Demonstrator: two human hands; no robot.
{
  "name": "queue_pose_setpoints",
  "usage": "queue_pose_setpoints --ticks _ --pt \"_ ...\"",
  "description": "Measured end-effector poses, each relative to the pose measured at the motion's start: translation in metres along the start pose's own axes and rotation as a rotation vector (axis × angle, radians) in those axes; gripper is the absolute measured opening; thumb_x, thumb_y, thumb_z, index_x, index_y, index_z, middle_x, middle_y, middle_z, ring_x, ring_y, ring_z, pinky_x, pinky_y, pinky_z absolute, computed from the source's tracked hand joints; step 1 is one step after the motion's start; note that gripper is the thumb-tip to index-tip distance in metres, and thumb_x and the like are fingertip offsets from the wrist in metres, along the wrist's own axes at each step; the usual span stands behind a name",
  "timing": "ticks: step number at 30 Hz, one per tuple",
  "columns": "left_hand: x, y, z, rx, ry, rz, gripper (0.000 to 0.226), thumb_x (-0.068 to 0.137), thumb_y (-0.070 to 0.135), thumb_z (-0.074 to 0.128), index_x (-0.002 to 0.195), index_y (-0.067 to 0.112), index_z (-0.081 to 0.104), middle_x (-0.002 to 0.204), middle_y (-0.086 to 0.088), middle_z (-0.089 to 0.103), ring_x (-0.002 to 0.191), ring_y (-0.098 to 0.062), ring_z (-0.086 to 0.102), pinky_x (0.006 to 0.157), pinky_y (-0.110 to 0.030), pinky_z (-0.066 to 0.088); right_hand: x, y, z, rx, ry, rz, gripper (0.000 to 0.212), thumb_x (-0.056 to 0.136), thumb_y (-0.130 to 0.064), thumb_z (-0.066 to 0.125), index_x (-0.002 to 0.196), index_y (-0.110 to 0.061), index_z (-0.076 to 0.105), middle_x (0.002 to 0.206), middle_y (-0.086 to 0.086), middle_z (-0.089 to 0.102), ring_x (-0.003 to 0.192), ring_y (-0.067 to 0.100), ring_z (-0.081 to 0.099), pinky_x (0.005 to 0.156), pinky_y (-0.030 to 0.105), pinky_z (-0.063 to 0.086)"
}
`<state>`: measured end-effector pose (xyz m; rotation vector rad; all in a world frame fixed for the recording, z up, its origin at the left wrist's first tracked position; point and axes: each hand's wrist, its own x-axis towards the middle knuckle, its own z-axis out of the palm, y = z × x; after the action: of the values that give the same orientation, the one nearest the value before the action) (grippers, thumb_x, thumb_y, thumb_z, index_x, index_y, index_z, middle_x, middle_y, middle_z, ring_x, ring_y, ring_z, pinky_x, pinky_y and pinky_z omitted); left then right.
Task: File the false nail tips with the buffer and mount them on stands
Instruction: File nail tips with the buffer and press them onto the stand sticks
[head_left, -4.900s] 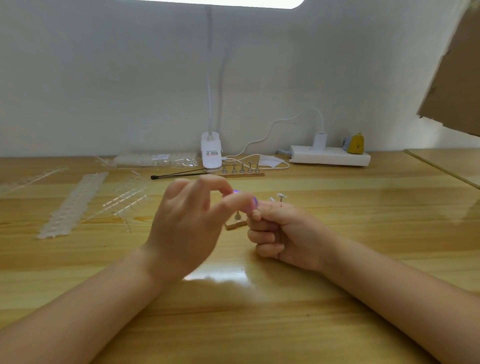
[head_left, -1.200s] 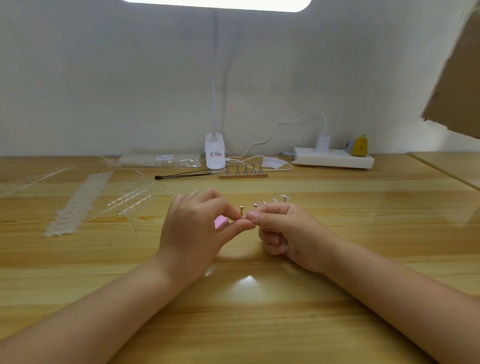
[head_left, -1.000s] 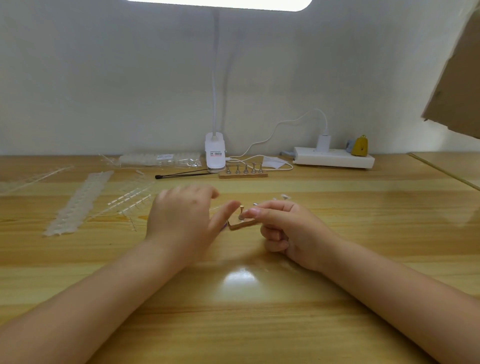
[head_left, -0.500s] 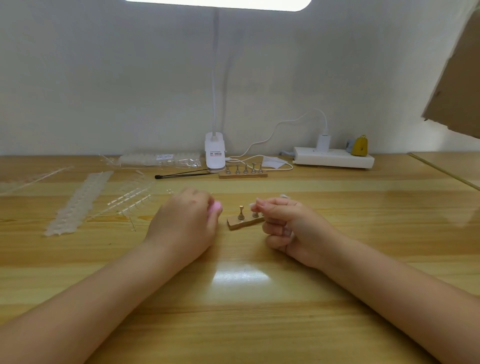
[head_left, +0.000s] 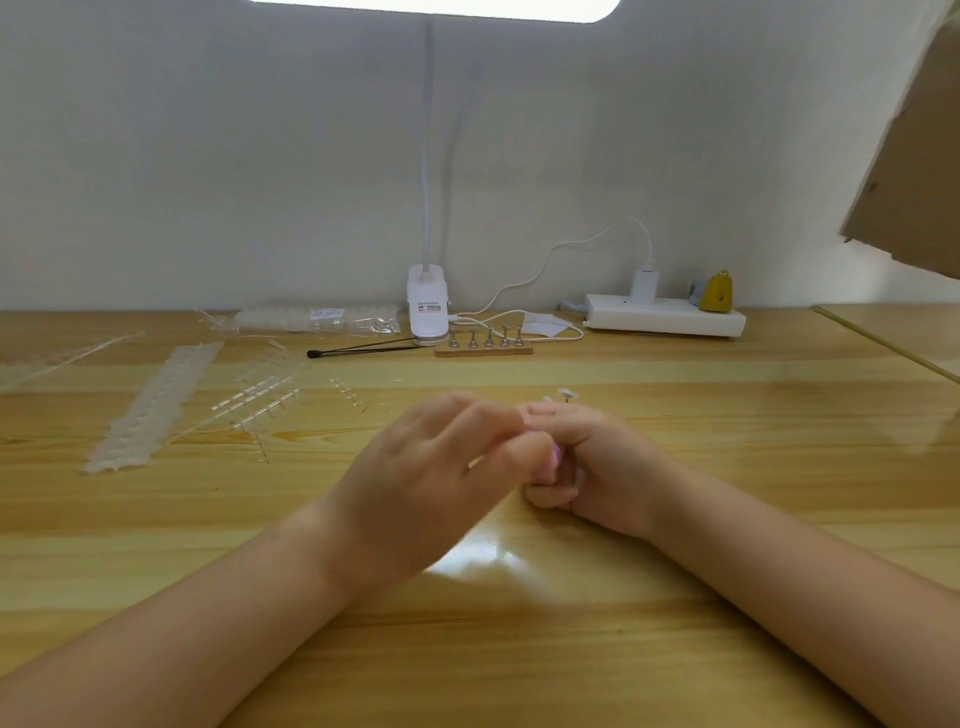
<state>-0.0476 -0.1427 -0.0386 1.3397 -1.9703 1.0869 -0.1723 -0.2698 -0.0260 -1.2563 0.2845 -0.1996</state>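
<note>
your left hand (head_left: 431, 467) and right hand (head_left: 597, 462) meet knuckle to knuckle over the glossy wooden desk (head_left: 519, 649), well in front of the white clip lamp (head_left: 427, 304). the left hand is motion-blurred, its fingers curled around a small pink buffer (head_left: 551, 460), of which only a soft pink sliver shows between the two hands. the right hand is curled tight, thumb and forefinger pressed together at the top; whatever they pinch is too small to make out. just beyond the right hand's knuckles, on the lamp's side of it, a pale oval nail tip (head_left: 567, 394) sits on a thin metal stand; the rest of that row is hidden by your hands.

directly in front of the lamp's base lies a slim wooden bar (head_left: 483, 351) carrying five small metal stands, all bare. a thin black-tipped stick (head_left: 363, 348) lies to the left of that bar. farther left of the lamp, clear plastic nail-tip strips (head_left: 150, 410) and skeletal clear sprues (head_left: 260, 400) are spread flat, with a crinkled clear bag of tips (head_left: 317, 319) against the wall. to the lamp's right, a white power strip (head_left: 665, 319) holds a white plug and a yellow one.
</note>
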Motion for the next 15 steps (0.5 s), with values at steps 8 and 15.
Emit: queue_pose_setpoints --ticks 8,15 --pt "-0.001 -0.011 -0.003 0.019 0.03 -0.158 0.032 0.085 0.007 0.071 0.112 0.016 0.057 0.097 -0.008 0.06 0.078 -0.026 0.059 0.073 -0.037 0.05 0.0 0.0 -0.002 0.014 0.026 0.022 0.01 0.08 -0.018 0.052 0.071 -0.015 0.051 0.058 -0.004 0.026 0.049 0.008 0.031 0.04 0.017 0.019" --pt "-0.002 -0.022 -0.008 0.224 -0.041 -0.323 0.014 0.083 0.011 0.072 0.097 0.013 0.072 0.089 -0.01 0.066 0.075 -0.034 0.06 0.075 -0.041 0.042 0.0 -0.002 -0.003 0.043 0.021 0.051 0.017 0.088 -0.019 0.047 0.072 -0.013 0.049 0.057 -0.004 0.026 0.049 0.009 0.031 0.04 0.017 0.021"
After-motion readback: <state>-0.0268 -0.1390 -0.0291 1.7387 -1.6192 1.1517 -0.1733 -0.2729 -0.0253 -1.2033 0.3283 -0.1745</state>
